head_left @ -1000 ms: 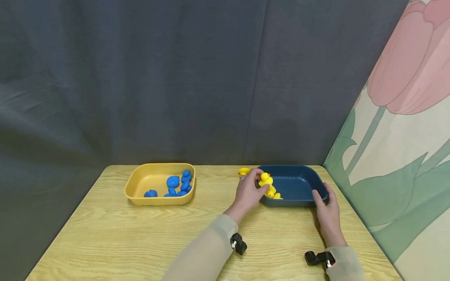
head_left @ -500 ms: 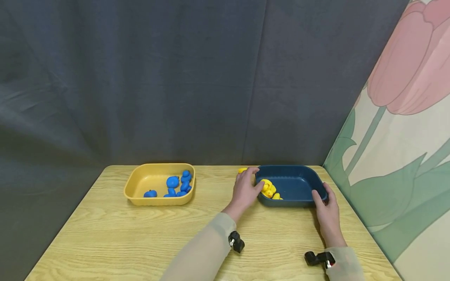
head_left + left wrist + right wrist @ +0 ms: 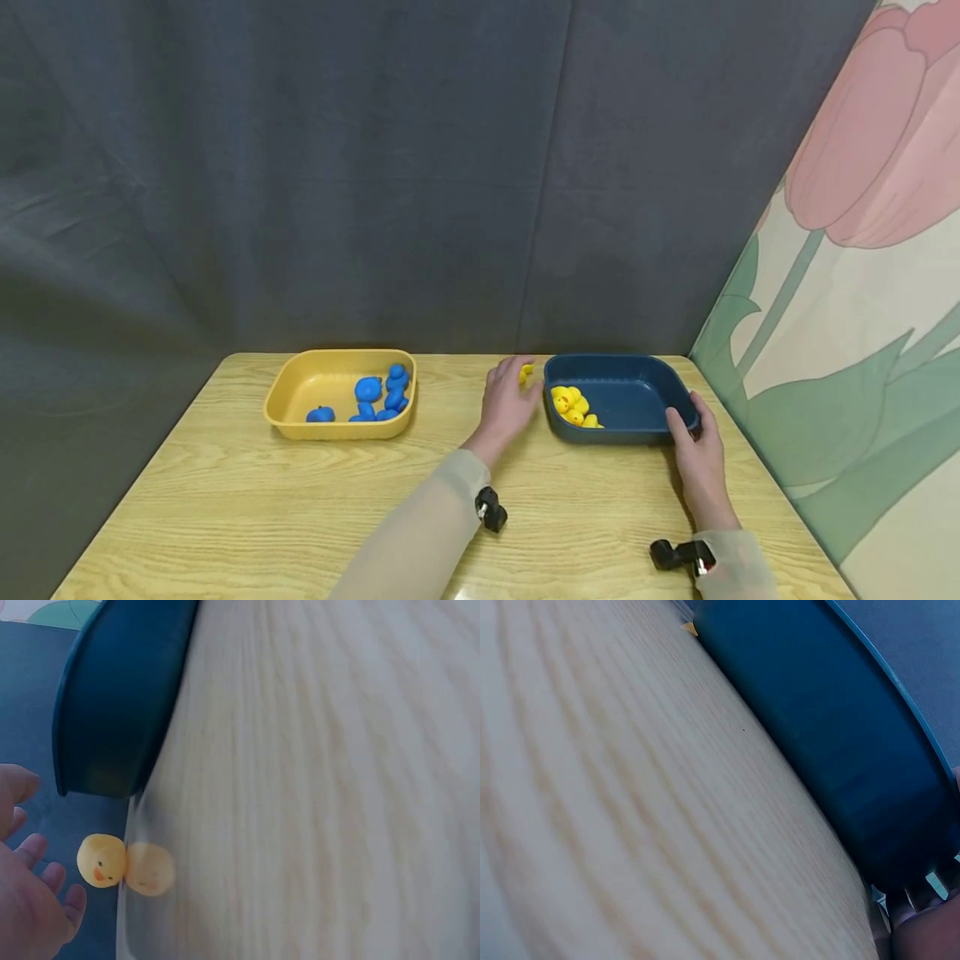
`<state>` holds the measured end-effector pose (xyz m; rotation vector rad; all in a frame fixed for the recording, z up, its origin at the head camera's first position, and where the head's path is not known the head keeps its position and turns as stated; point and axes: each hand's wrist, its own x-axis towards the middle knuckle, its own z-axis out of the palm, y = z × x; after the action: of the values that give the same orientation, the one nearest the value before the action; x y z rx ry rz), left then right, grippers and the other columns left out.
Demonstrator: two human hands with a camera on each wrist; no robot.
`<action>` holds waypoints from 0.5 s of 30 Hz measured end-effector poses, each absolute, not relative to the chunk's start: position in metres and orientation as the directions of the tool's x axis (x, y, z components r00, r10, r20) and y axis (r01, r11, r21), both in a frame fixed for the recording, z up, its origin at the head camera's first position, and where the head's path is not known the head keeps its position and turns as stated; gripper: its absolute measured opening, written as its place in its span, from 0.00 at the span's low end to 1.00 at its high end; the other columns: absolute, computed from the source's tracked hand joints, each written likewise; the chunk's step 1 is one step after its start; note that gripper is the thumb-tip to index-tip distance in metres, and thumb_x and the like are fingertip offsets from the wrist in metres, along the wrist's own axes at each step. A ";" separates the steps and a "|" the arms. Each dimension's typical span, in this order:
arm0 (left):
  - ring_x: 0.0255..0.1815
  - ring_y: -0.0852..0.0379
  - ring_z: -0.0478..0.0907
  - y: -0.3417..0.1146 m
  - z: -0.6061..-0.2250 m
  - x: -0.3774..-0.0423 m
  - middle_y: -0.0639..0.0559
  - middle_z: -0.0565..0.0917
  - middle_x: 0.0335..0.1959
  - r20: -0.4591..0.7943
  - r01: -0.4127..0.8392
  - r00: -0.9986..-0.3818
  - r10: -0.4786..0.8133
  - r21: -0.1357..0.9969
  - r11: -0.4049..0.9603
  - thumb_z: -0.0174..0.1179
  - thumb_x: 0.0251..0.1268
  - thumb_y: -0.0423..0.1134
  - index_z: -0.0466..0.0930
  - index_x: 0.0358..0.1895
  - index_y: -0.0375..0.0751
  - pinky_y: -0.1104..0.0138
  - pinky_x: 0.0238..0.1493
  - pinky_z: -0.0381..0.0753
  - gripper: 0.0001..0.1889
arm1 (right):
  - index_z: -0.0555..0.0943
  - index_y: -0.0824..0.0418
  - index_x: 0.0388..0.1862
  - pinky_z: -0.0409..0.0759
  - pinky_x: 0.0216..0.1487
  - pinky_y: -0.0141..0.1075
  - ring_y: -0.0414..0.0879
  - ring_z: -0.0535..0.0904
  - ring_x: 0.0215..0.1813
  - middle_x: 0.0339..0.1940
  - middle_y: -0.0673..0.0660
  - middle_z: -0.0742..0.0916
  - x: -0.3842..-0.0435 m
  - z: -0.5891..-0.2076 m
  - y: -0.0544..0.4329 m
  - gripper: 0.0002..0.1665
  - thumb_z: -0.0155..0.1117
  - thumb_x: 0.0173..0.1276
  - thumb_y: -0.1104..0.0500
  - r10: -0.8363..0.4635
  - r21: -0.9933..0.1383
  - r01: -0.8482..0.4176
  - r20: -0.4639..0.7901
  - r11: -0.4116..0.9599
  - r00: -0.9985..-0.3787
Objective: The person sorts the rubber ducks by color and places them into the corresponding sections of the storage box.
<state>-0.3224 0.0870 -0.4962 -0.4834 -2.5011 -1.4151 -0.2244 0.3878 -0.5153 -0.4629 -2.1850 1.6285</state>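
Observation:
My left hand (image 3: pixel 510 406) hovers left of the dark blue bin (image 3: pixel 622 438), thumb and fingers spread around a yellow rubber duck (image 3: pixel 527 372) on the table. In the left wrist view that duck (image 3: pixel 101 860) stands at the table's far edge, apart from the fingers (image 3: pixel 52 877). Several yellow rubber ducks (image 3: pixel 572 403) are heaped inside the bin's left end. My right hand (image 3: pixel 701 458) grips the bin's right end, thumb at the rim and fingers round the outside. The right wrist view shows the bin's side wall (image 3: pixel 810 727), with part of the hand (image 3: pixel 926 934) at its end.
A yellow bin (image 3: pixel 341 429) stands on the left with several blue rubber ducks (image 3: pixel 368 389) in it. Behind the wooden table (image 3: pixel 300 500) hangs a dark curtain (image 3: pixel 375 183). A flower-patterned panel (image 3: pixel 855 333) borders the right side.
My left hand has let go of a yellow duck inside the blue bin and moved left, out to the duck on the table. My right hand stays on the bin.

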 end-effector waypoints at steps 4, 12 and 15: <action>0.78 0.38 0.69 0.083 -0.502 -0.326 0.44 0.77 0.77 0.344 0.384 -0.923 0.173 0.781 0.493 0.68 0.80 0.38 0.79 0.75 0.41 0.46 0.77 0.72 0.25 | 0.48 0.54 0.95 0.47 0.90 0.45 0.56 0.46 0.92 0.93 0.60 0.52 -0.223 -0.516 0.387 0.47 0.56 0.90 0.45 0.471 -0.959 0.036 0.105 0.280 -0.876; 0.81 0.36 0.66 0.076 -0.504 -0.334 0.43 0.73 0.81 0.326 0.385 -0.922 0.207 0.745 0.545 0.68 0.81 0.38 0.76 0.78 0.43 0.44 0.80 0.69 0.27 | 0.48 0.52 0.95 0.48 0.88 0.38 0.54 0.46 0.92 0.94 0.59 0.52 -0.223 -0.516 0.387 0.48 0.57 0.89 0.42 0.467 -0.960 0.029 0.109 0.279 -0.878; 0.82 0.35 0.66 0.075 -0.505 -0.336 0.42 0.72 0.82 0.319 0.390 -0.921 0.226 0.731 0.560 0.68 0.81 0.39 0.76 0.79 0.43 0.43 0.81 0.68 0.28 | 0.48 0.52 0.95 0.49 0.88 0.38 0.53 0.46 0.92 0.94 0.58 0.52 -0.222 -0.516 0.387 0.48 0.57 0.89 0.41 0.465 -0.960 0.027 0.110 0.278 -0.878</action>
<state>-0.3359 0.0749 -0.5051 -0.5200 -2.6042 -1.2896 -0.2217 0.3867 -0.5160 -0.4454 -2.1838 1.6294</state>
